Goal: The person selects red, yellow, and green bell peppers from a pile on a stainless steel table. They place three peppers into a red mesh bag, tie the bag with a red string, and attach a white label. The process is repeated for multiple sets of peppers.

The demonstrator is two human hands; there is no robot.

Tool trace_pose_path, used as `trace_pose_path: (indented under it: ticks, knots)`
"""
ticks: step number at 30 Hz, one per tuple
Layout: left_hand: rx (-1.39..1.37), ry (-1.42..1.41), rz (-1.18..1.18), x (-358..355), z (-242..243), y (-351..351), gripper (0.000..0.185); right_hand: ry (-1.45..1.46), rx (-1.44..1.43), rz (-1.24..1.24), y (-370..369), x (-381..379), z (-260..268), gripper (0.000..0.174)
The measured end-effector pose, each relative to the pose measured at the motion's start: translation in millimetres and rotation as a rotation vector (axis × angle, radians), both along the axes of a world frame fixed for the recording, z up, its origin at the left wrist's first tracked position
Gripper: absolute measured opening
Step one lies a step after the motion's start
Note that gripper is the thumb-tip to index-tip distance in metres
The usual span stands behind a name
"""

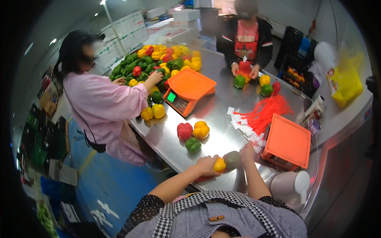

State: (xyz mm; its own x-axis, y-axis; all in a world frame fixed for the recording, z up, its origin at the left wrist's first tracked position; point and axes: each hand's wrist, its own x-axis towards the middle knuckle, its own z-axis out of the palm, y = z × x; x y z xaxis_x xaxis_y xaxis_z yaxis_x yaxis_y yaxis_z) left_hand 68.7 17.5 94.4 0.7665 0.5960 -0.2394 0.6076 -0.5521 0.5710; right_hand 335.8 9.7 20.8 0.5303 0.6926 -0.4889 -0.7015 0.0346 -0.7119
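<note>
My left hand (208, 165) is closed around a yellow bell pepper (219, 165). Beside it, towards my right hand, lies a blurred, dull green bell pepper (232, 161); whether mesh covers it is unclear. Something red (204, 178) shows under my left wrist, partly hidden. My right hand (248, 153) has its fingers bunched at the far end of the green pepper, by the white tags (254, 137) of red mesh bags (265, 114); what it grips cannot be made out. Just beyond my hands, a red (184, 131), a yellow (201, 130) and a green bell pepper (193, 145) stand grouped.
An orange scale (190, 83) stands mid-table, another orange scale (287, 141) at right, by a white jug (290, 184). A co-worker in pink (104, 110) reaches into a pepper heap (148, 64). Across the steel table (220, 102), another person (247, 44) holds a bagged pepper set (245, 69).
</note>
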Motion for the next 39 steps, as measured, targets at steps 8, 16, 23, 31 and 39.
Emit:
trace_pose_path:
  ticks: [8,16,23,31,39]
  knots:
    - [-0.11,-0.142,-0.019,-47,10,-15,0.105,-0.004,0.204,0.131,-13,-41,71,0.048]
    - [-0.287,-0.876,0.022,-43,106,-17,0.087,-1.044,0.767,0.788,-51,-160,208,0.031]
    - [-0.117,-0.948,0.066,-52,75,-43,0.04,-1.784,0.908,0.948,-70,-180,241,0.018]
    - [-0.159,-1.111,0.048,-55,89,-42,0.015,-2.081,0.877,0.696,-56,-159,266,0.019]
    - [0.204,-1.08,0.16,-57,94,-39,0.009,-0.471,0.424,0.88,-72,-140,221,0.035]
